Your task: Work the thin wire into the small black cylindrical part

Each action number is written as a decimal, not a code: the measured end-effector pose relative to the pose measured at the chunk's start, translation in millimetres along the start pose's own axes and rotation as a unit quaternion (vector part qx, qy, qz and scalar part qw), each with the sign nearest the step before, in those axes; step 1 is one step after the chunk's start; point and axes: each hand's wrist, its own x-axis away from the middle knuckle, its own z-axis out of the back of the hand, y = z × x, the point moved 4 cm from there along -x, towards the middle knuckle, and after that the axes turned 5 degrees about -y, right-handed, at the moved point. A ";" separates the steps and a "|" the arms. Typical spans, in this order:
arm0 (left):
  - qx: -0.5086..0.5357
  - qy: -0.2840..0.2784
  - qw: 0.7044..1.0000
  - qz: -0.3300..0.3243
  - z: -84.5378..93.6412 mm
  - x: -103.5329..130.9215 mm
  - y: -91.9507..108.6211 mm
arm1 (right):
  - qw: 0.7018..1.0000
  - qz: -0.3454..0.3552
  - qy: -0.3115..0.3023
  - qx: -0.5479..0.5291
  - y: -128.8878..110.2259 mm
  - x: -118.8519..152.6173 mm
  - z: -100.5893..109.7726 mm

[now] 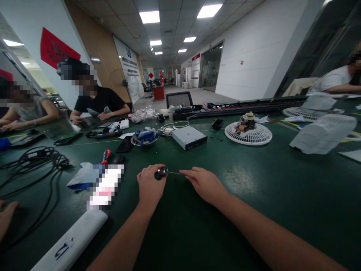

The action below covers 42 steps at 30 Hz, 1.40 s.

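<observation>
My left hand (152,184) is closed around a small shiny dark metal cylinder (163,171), its round end turned to the right. Between the fingertips of my right hand (201,182) is a thin pale rod (174,172), which points left at that end. Whether the rod's tip touches the cylinder or only lies close to it, I cannot tell. Both hands are low over the green table (180,226). Beyond them stands a grey optical disc drive (188,136).
Left of my hands lie a phone (105,186) with a lit screen, a red-handled tool (106,156), black cables (39,160) and a long white case (70,241). Behind are a bowl of blue cloth (144,137) and a white fan grille (248,133). Other people sit around; one hand (7,218) shows at far left.
</observation>
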 end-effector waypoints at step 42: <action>0.089 -0.036 0.994 -0.057 -8.9 -1.5 2.5 | 0.943 0.051 0.002 -0.328 -13.3 4.0 -7.2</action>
